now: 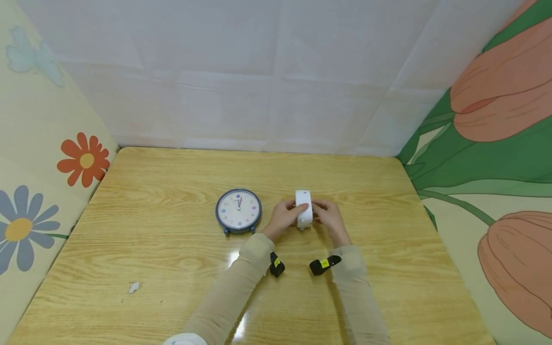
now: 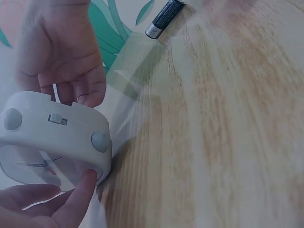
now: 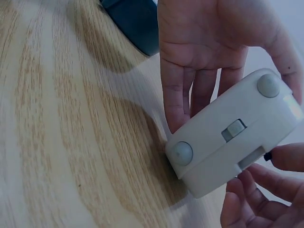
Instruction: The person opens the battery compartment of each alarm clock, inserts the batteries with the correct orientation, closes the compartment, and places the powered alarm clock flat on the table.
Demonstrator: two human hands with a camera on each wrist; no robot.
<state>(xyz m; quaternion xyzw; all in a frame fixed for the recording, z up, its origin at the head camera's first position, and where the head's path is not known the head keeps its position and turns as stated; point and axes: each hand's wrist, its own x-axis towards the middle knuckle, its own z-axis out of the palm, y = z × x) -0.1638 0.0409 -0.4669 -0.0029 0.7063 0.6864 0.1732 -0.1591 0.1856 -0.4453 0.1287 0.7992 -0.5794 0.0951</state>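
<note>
A white alarm clock point(image 1: 304, 199) stands edge-on between the two hands, its face turned to the left. My left hand point(image 1: 282, 218) grips it from the face side, the thumb lying over its narrow edge. At the back of the clock is my right hand point(image 1: 331, 218); its thumb and curled fingers touch the back by a small dark knob point(image 3: 268, 156). The right wrist view shows round grey feet point(image 3: 181, 153) and a small switch point(image 3: 234, 129) on the clock's edge. Hands of the clock's face show in the left wrist view.
A round blue alarm clock point(image 1: 238, 209) lies face up left of the hands, on the wooden table point(image 1: 172, 191). A white scrap point(image 1: 134, 287) lies at the front left. Black wrist cameras point(image 1: 277, 264) sit at both wrists. Part of a white round object point(image 1: 185, 339) shows at the bottom edge.
</note>
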